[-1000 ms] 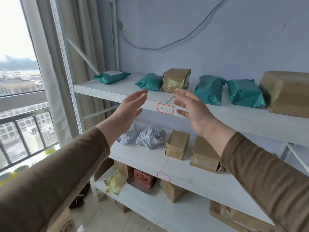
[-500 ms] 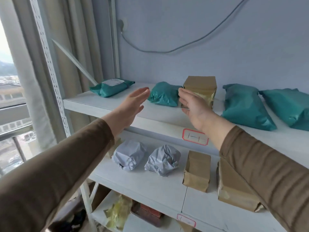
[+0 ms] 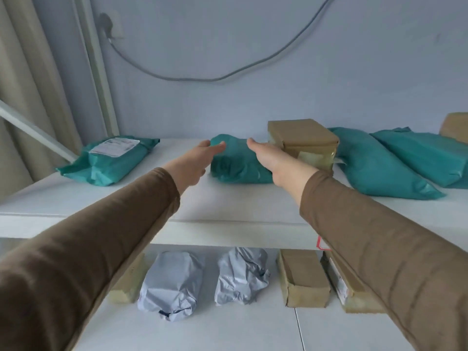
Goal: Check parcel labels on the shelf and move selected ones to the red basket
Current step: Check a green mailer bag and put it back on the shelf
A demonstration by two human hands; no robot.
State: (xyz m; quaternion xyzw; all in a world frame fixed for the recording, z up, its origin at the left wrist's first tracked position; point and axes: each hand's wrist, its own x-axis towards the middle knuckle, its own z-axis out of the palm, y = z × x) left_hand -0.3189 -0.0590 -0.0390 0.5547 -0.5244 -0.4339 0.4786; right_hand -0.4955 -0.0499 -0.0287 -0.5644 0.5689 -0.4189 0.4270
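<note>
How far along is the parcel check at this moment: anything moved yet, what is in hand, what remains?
Nothing shows as done: no red basket is in view. In hand: the left hand and right hand, both open, flank the small teal parcel on the top shelf, not yet gripping it. Left: the labelled teal parcel, the brown box, other teal bags and the lower-shelf parcels.

The brown box point(image 3: 454, 127) is cut by the right edge; the red-framed shelf tag point(image 3: 322, 245) hides behind a sleeve.
</note>
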